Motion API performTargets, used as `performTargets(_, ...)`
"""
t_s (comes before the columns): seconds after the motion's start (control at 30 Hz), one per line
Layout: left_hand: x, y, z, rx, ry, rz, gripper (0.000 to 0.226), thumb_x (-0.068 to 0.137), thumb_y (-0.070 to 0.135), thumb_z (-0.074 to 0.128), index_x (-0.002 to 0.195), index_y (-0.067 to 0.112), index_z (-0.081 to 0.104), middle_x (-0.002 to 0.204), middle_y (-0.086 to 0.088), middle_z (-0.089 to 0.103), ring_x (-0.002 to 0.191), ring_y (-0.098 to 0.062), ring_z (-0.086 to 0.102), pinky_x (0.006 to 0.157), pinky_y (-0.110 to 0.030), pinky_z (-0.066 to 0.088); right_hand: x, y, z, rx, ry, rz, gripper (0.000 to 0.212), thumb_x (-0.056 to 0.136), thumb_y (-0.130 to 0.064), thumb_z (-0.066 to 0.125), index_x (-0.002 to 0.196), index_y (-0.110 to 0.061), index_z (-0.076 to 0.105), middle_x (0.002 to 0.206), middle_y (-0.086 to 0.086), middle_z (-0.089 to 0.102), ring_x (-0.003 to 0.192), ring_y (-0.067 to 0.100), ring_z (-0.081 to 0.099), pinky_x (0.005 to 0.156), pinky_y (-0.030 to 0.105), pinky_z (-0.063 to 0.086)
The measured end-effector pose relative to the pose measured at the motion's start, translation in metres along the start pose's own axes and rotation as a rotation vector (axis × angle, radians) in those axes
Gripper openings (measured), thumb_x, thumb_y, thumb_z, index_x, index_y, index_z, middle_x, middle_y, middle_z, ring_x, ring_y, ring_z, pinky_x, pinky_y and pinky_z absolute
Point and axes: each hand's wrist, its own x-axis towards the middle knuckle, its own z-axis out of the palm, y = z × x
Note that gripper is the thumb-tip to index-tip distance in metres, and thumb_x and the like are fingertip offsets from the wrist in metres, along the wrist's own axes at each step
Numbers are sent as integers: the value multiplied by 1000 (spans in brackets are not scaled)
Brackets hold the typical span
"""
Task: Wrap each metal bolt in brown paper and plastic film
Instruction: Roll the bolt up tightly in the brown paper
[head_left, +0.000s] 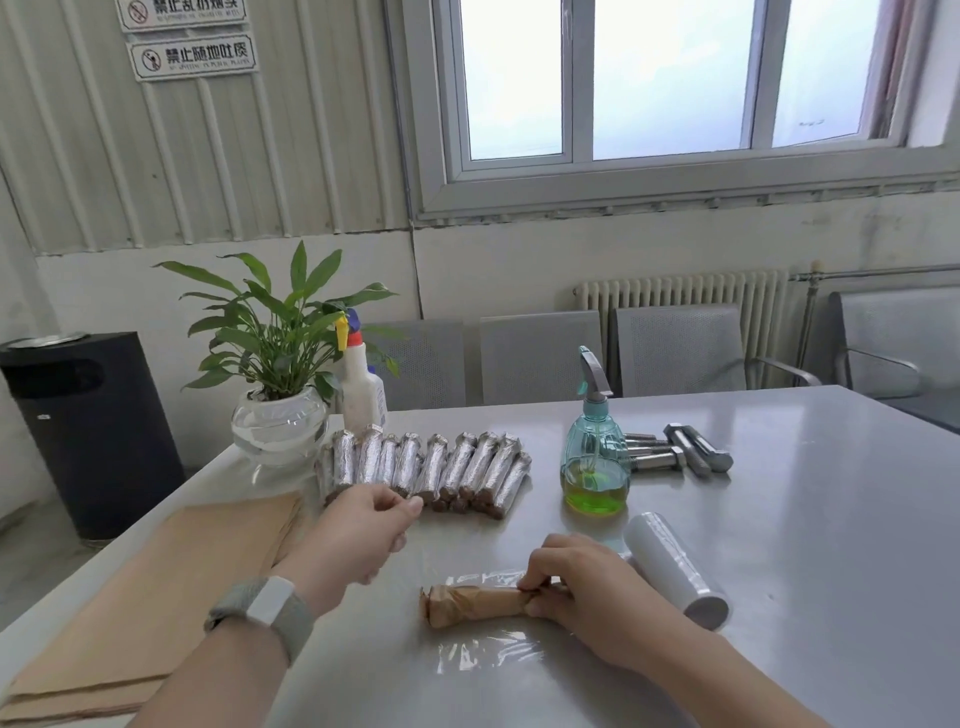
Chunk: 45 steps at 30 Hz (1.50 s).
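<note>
Film stage: I have a paper-wrapped bolt down on a sheet of cling film.

My right hand (582, 587) fingers curl round and pin the right end of the brown-paper-wrapped metal bolt (475, 603), lying crosswise on the clear plastic film sheet (488, 652); my left hand (358, 525) hovers at 10 o'clock, thumb and fingertips pinched together, on what I cannot tell. Next, I judge, the film's edge needs lifting over and rolling tight; the white film roll (675, 569) lies at 3 o'clock.

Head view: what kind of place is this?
Probably an office or waiting room used as a packing spot: a row of perforated metal chairs under a window, wall signs, and a table holding wrapped bolts.
</note>
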Motion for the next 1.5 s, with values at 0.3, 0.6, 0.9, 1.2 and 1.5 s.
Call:
performTargets(0.3, -3, 13, 81, 192, -226, -43, 24, 92, 18, 55, 70, 14, 47, 54, -7, 60, 34, -16, 46, 37, -15, 33, 0, 1, 1, 0, 2, -1, 14, 87, -29, 68, 100, -25, 71, 104, -7, 62, 103, 14, 53, 90, 28, 40)
performTargets(0.6, -5, 14, 75, 103, -435, -88, 20, 101, 12, 32, 100, 10, 52, 54, -4, 65, 41, -14, 60, 34, -16, 34, 0, 3, 2, 5, 27, -7, 14, 85, -32, 70, 97, -24, 71, 96, -5, 60, 95, 13, 54, 83, 25, 41)
performTargets(0.9, -8, 5, 78, 223, -472, 48, 33, 86, -2, 29, 104, 18, 47, 56, 3, 60, 41, -14, 57, 35, -18, 28, -5, 4, 2, 20, 54, -12, 31, 86, -31, 68, 110, -30, 48, 92, -11, 58, 87, 8, 50, 78, 25, 39)
performTargets(1.2, -5, 0, 82, 283, -428, 56, 35, 82, 0, 32, 100, 25, 49, 59, 4, 61, 41, -15, 54, 36, -16, 28, -7, 5, 1, -126, 68, -157, 16, 93, -33, 59, 105, -25, 65, 97, 1, 57, 95, 19, 51, 75, 28, 34)
performTargets(1.5, -14, -2, 73, 124, -343, 95, 27, 82, 3, 52, 103, 21, 51, 96, -5, 60, 41, -15, 53, 41, -20, 36, -7, 7, 1, -90, 72, -161, 15, 93, -33, 60, 99, -21, 66, 97, 2, 60, 95, 20, 54, 83, 35, 42)
